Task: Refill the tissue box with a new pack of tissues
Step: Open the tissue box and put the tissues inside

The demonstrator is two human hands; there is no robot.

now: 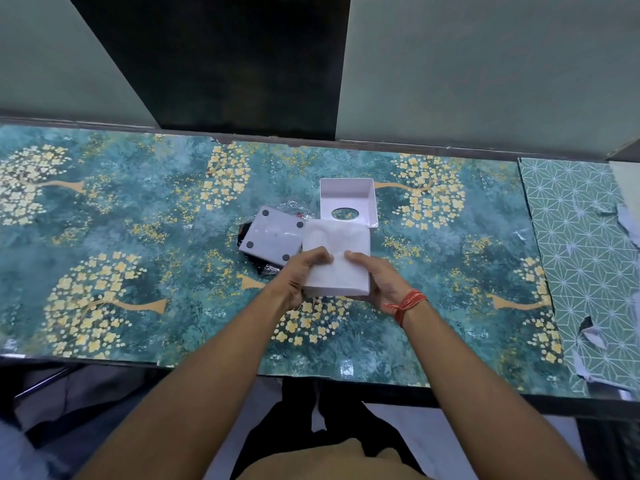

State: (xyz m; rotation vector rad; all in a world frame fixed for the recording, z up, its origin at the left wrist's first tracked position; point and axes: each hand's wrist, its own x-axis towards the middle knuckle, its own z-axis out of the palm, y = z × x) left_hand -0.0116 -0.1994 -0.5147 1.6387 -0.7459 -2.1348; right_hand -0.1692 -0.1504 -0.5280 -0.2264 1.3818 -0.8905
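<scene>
A white stack of tissues [337, 244] is held above the table's middle, gripped at its near edge by both hands. My left hand [301, 275] holds its left near corner, thumb on top. My right hand [374, 282], with a red thread at the wrist, holds the right near side. Just beyond stands the white tissue box shell [348, 202], upside down and open, its oval slot showing through the bottom. To the left lies the box's white base plate [272, 239] with dark round feet facing up, resting on crumpled clear and black wrapping [294, 206].
The table [138, 237] is covered with a teal sheet printed with yellow flower trees. A green geometric sheet [581, 237], torn in places, covers the right end. A wall and a dark panel [235, 64] rise behind the far edge.
</scene>
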